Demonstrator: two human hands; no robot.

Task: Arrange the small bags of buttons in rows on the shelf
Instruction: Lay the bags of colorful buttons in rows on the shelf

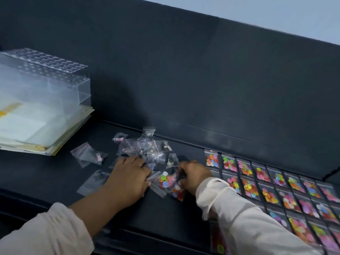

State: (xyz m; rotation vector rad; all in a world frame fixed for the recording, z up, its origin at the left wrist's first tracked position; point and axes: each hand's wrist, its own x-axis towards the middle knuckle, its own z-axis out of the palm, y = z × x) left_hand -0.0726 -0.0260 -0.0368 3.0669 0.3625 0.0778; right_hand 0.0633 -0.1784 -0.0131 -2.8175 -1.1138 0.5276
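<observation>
both hands work at the middle of the dark shelf (165, 216). the left hand (128, 178) lies palm down with fingers nearly straight, their tips resting on the near edge of a loose pile of small clear bags (147, 148); it grips nothing that can be made out. the right hand (195, 174) is curled, its fingers and thumb pinching a bag of red buttons (178, 193) that sits on the shelf just below its knuckles. between the 2 hands, touching that bag, lies another bag of mixed coloured buttons (165, 179). both arms wear pale sleeves.

right of the right hand, the arranged bags of buttons (276, 188) lie flat in at least 3 neat rows, edge to edge, running to the picture's right border along the back wall of the shelf. more clear bags lie scattered left of the pile. at far left a clear plastic rack with round holes (46, 80) stands on a stack of papers (36, 131).
</observation>
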